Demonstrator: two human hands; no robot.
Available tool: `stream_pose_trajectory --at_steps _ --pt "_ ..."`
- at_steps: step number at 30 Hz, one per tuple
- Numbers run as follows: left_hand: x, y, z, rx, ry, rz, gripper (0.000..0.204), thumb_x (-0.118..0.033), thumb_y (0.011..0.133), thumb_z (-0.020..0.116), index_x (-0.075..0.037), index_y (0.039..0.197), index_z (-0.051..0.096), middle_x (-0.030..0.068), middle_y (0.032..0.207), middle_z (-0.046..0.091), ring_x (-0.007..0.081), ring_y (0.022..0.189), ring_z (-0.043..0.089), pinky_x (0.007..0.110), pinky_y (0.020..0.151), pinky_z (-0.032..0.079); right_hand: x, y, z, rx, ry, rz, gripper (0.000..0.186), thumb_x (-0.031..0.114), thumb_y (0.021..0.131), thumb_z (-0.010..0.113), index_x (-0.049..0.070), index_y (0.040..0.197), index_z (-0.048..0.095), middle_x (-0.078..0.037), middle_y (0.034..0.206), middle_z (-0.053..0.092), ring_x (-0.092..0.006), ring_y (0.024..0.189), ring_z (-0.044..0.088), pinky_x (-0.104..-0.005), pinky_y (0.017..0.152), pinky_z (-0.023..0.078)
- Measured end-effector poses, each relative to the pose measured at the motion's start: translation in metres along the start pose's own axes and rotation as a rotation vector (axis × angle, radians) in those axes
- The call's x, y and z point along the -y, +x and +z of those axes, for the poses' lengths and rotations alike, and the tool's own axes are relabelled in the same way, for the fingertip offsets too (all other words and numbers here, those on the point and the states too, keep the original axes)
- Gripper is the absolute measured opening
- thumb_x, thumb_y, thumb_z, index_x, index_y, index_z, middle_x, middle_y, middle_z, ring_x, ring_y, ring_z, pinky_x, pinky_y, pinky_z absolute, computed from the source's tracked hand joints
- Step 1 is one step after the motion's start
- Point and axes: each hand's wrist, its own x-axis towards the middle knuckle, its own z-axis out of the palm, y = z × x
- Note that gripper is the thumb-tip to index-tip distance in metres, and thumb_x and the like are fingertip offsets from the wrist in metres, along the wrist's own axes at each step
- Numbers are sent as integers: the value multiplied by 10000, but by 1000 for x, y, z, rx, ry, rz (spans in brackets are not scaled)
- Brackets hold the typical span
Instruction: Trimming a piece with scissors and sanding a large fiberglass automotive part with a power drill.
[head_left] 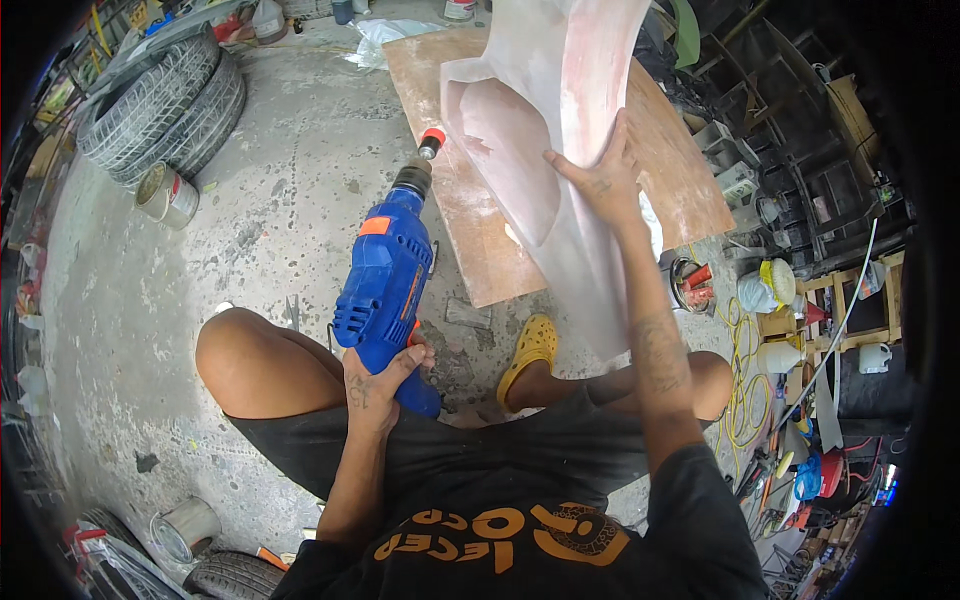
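Observation:
My left hand point(382, 378) is wrapped round the grip of a blue power drill point(385, 275). The drill points away from me, and a short bit with a red tip point(432, 143) sits in its chuck. That tip is close to the left edge of a large whitish-pink moulded panel point(590, 90); I cannot tell whether they touch. A rounded recess point(505, 150) is shaped into the panel's left side. My right hand point(603, 178) rests on the panel with its fingers spread, the thumb toward the recess. Under the panel lies a brown board point(680, 165), dusted white.
Stacked tyres point(165, 110) and an open can point(167, 195) stand on the concrete floor at the left. At the right are a tin with red-handled tools point(690, 283), a coiled yellow cord point(742, 370) and a wooden crate point(885, 300). Another can point(187, 528) lies near left.

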Motion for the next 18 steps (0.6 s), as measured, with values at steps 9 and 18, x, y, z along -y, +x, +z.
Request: stream_pose_trajectory --at_steps 9,18 --pt "-6 -6 8 -50 22 17 570 -68 800 741 87 1324 581 164 1182 701 231 833 703 367 764 589 31 -19 9 -46 -95 352 1485 736 612 861 62 1649 40 -490 1475 240 -662 1393 264 -782 1058 282" --pt "-11 -12 4 -58 55 31 533 31 860 727 67 1360 547 160 1090 694 234 868 724 343 762 620 18 -25 7 -64 88 183 1516 713 563 909 57 1647 76 -470 1572 137 -644 1462 185 -768 1097 288"
